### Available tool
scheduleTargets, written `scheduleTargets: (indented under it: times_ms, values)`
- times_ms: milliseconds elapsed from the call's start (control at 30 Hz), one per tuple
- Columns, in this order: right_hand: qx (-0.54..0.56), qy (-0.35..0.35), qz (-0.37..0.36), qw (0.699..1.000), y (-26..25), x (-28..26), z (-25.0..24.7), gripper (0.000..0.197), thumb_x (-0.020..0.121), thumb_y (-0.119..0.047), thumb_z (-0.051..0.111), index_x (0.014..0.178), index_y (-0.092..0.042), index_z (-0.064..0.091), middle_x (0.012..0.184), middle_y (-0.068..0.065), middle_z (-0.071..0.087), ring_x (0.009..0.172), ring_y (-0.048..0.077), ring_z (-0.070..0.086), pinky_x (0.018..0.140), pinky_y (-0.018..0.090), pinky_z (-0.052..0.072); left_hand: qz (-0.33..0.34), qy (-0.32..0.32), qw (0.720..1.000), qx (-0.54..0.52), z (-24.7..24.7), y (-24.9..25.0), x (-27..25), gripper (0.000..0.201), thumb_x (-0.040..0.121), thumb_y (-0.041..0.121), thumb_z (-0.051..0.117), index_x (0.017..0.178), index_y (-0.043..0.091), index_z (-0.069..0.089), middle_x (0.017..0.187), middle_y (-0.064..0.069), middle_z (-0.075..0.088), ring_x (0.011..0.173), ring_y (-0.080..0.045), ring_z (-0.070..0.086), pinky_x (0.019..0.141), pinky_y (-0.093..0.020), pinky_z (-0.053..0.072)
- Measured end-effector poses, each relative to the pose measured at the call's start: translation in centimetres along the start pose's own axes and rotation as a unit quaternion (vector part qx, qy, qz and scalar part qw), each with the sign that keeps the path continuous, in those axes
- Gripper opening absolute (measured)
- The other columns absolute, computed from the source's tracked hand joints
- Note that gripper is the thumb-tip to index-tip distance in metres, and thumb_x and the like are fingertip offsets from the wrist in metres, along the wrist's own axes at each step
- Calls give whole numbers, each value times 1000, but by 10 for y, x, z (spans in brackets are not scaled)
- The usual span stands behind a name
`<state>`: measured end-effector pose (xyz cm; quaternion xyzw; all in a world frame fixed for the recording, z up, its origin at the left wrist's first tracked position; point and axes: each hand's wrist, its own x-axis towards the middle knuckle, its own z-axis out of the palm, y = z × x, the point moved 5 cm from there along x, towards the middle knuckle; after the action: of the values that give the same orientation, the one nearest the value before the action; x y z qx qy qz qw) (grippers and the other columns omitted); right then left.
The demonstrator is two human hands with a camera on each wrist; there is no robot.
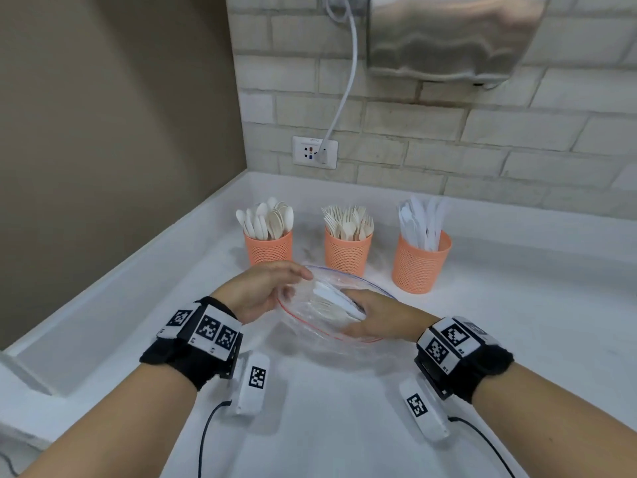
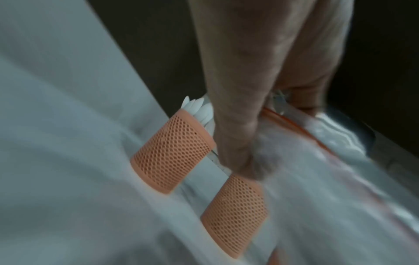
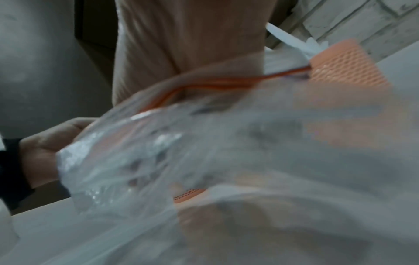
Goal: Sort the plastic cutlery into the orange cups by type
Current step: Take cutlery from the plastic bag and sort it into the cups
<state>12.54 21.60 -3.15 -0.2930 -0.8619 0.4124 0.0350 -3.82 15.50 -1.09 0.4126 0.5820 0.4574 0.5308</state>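
Three orange mesh cups stand in a row on the white counter: the spoon cup (image 1: 269,248) at left, the fork cup (image 1: 348,251) in the middle, the knife cup (image 1: 420,263) at right. In front of them is a clear zip bag (image 1: 310,326), its mouth open. My left hand (image 1: 293,281) grips the bag's left rim. My right hand (image 1: 362,315) is inside the bag, holding a bunch of white cutlery (image 1: 327,296). In the left wrist view the left hand (image 2: 238,125) pinches the bag (image 2: 317,161) beside two cups (image 2: 172,154). The right wrist view is mostly blurred bag (image 3: 204,143).
Two white tagged devices (image 1: 253,381) (image 1: 424,408) with black cables lie on the counter near my wrists. A wall outlet (image 1: 314,151) with a white cord and a metal hand dryer (image 1: 448,36) are on the brick wall behind. A brown wall borders the left side.
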Motion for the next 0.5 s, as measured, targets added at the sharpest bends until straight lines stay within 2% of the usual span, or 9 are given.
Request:
scheduleTargets:
  times_ms: [33, 67, 133, 200, 267, 333, 400, 433, 500]
  values:
    - [10, 16, -1, 1000, 3, -1, -2, 48, 82, -15, 67, 128, -14, 50, 111, 4, 64, 100, 13, 62, 86, 26, 48, -11, -26, 998, 60, 5, 0, -2, 29, 87, -4, 53, 101, 16, 68, 82, 3, 66, 71, -10, 61, 61, -17, 48]
    - [24, 29, -4, 999, 5, -2, -4, 50, 80, -15, 70, 126, -14, 51, 114, 7, 64, 105, 21, 61, 90, 32, 48, -19, -37, 992, 122, 6, -3, -2, 40, 84, -3, 60, 118, 16, 62, 104, 3, 66, 87, -13, 63, 71, -20, 51]
    - [62, 45, -16, 997, 8, -3, -7, 55, 78, -13, 73, 127, -15, 50, 112, 1, 64, 102, 17, 61, 86, 25, 50, -25, -14, 977, 212, 6, -7, 2, 68, 77, -8, 66, 138, 17, 46, 134, 2, 48, 114, -17, 54, 86, -23, 49]
    - [89, 57, -33, 994, 5, -5, -11, 56, 79, -10, 71, 130, -18, 48, 106, -9, 63, 94, 5, 60, 78, 14, 46, -13, 1, 962, 273, 13, -6, 3, 86, 71, -4, 69, 145, 20, 32, 144, 4, 36, 127, -17, 43, 97, -26, 43]
    - [142, 67, -43, 987, 3, -6, -13, 57, 79, -9, 72, 130, -19, 49, 111, -4, 65, 99, 9, 62, 83, 19, 50, 2, -35, 950, 310, 24, -5, 4, 103, 58, 12, 73, 147, 25, 25, 148, 5, 34, 132, -19, 38, 105, -34, 41]
    - [192, 61, -49, 978, -3, -10, -15, 51, 79, -11, 73, 125, -20, 54, 112, 0, 68, 102, 12, 64, 86, 21, 51, 16, -78, 942, 327, 36, -5, 4, 104, 53, 14, 70, 146, 27, 26, 142, 3, 41, 128, -19, 43, 100, -39, 47]
    - [228, 40, -45, 972, -5, -11, -16, 32, 79, -10, 72, 108, -21, 62, 86, -12, 70, 81, 2, 66, 73, 14, 49, 9, -86, 927, 366, 41, -3, 2, 94, 60, 9, 66, 144, 27, 27, 137, 3, 44, 120, -19, 49, 88, -35, 53]
    - [241, 31, -40, 969, -3, -12, -15, 21, 80, -8, 71, 94, -23, 63, 68, -16, 65, 66, -2, 61, 64, 11, 46, 1, -67, 925, 373, 38, -2, 3, 84, 66, 8, 66, 141, 26, 32, 131, 2, 47, 108, -20, 55, 76, -31, 55]
    - [252, 34, -31, 967, 0, -13, -17, 23, 81, -9, 70, 73, -25, 56, 51, -17, 51, 50, -3, 49, 54, 11, 40, -26, 15, 945, 325, 28, 5, 5, 45, 81, 6, 60, 123, 20, 51, 104, -4, 57, 69, -17, 56, 52, -23, 46]
